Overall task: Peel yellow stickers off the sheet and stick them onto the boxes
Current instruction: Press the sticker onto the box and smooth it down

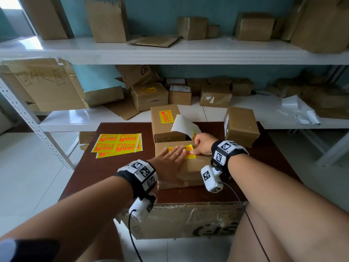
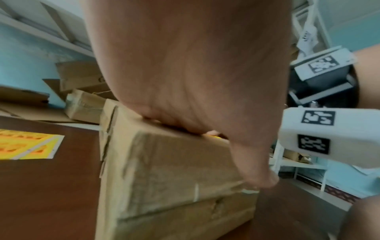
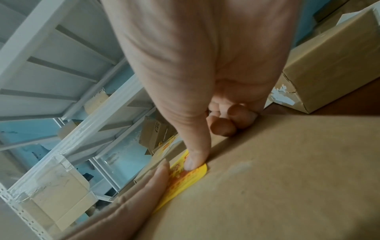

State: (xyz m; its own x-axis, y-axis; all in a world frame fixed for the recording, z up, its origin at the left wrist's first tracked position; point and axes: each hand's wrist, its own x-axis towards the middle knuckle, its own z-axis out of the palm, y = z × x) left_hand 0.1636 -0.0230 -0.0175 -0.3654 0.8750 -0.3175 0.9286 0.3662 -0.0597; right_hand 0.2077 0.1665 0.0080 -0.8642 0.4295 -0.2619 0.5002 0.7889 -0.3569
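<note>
- Pressing flat, the left hand (image 1: 171, 156) is lying with straight fingers across a yellow sticker (image 1: 189, 148) on the near box (image 1: 190, 167).
- Curling its other fingers, the right hand (image 1: 203, 143) is pinning the sticker's corner with one fingertip (image 3: 192, 164).
- Lying on the table (image 1: 94, 174) to the left is the sticker sheet (image 1: 117, 143).

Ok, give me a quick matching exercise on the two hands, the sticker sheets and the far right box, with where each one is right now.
Things:
1. left hand
2. right hand
3. sticker sheets
4. right box

Places or states:
A. flat on the table, left of the boxes
B. fingers flat on the yellow sticker
C. thumb pressing the sticker's right edge
D. no yellow sticker showing

Pairs: 1-B, 2-C, 3-A, 4-D
</note>
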